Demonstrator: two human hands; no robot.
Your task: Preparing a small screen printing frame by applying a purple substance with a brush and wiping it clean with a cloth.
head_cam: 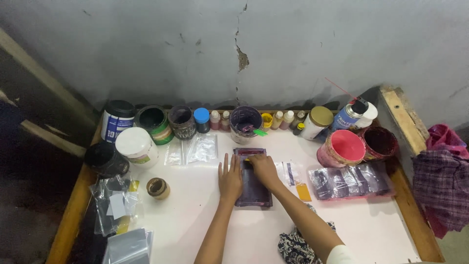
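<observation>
Small purple-stained printing frame lies flat on the white table; left hand rests released, palm down with fingers spread, touching its left edge, while right hand is clenched on a small yellow-tipped tool, pressing it onto the frame's far half. Judged step: an ink pull across the frame; next move calls for steady left-hand bracing. Beyond the grip stands 1 purple ink tub; right of it lie clear plastic pouches.
</observation>
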